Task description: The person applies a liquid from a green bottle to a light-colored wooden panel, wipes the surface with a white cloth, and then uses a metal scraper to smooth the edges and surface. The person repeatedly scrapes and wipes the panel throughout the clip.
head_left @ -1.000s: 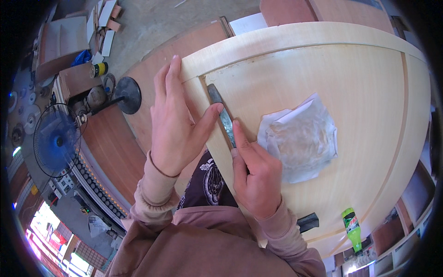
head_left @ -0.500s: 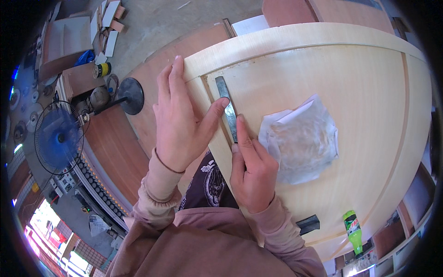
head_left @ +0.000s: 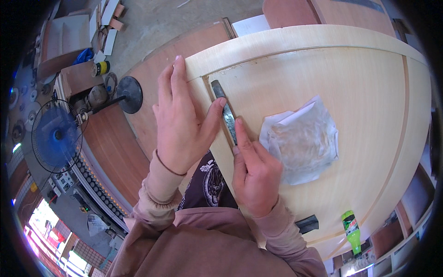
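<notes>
My right hand (head_left: 256, 177) is closed round the lower end of a flat metal blade that looks like a chisel (head_left: 228, 119), its index finger stretched along the steel. Any handle is hidden in the palm. The blade lies along the inner edge of the left frame strip of a pale wooden panel (head_left: 369, 87), its tip close to the upper left corner. My left hand (head_left: 177, 120) lies over the panel's left edge with fingers stretched out, its thumb pressing on the blade. Right of my hands, a crumpled, brown-smeared white sheet (head_left: 300, 143) rests on the panel.
A dark block (head_left: 307, 224) and a green bottle (head_left: 352, 233) lie near the panel's lower right edge. To the left are a blue fan (head_left: 57, 134) with a round black base (head_left: 129, 94) and brown boards (head_left: 108, 143). Wood offcuts (head_left: 110, 41) lie on the floor farther off.
The blade's tip has shifted slightly left and toward me, closer to the frame strip. My right hand has moved a little right and nearer me; the left hand stays almost in place.
</notes>
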Demonstrator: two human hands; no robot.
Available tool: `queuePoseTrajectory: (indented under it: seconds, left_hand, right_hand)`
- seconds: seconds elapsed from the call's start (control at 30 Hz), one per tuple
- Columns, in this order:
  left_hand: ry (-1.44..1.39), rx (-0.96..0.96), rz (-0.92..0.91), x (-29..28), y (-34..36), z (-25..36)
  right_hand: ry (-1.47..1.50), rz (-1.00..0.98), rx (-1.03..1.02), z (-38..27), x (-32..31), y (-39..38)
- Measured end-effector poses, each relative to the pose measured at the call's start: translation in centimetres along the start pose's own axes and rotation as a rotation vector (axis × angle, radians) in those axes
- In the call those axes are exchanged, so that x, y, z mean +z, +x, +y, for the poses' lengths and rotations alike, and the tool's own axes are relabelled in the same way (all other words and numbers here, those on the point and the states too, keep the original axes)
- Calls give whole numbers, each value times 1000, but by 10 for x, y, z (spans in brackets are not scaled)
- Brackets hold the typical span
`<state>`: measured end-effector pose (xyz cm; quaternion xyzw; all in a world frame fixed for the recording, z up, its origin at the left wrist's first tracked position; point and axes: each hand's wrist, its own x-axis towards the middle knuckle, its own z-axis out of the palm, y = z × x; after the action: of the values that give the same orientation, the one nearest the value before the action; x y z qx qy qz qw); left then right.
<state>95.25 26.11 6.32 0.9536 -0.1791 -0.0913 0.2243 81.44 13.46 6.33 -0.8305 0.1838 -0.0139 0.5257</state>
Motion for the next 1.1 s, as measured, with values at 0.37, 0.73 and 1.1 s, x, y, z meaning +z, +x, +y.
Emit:
queuePoseTrajectory:
  seconds: [0.37, 0.73, 1.1]
  left_hand:
    - [-17, 33, 6, -2, -1, -4]
    - [17, 80, 177, 1, -2, 3]
    - [-1050, -528, -298, -56, -39, 16]
  right_hand:
    - [-50, -86, 10, 2, -17, -4]
    - [13, 6, 71, -2, -5, -9]
    - [201, -131, -133, 23, -50, -38]
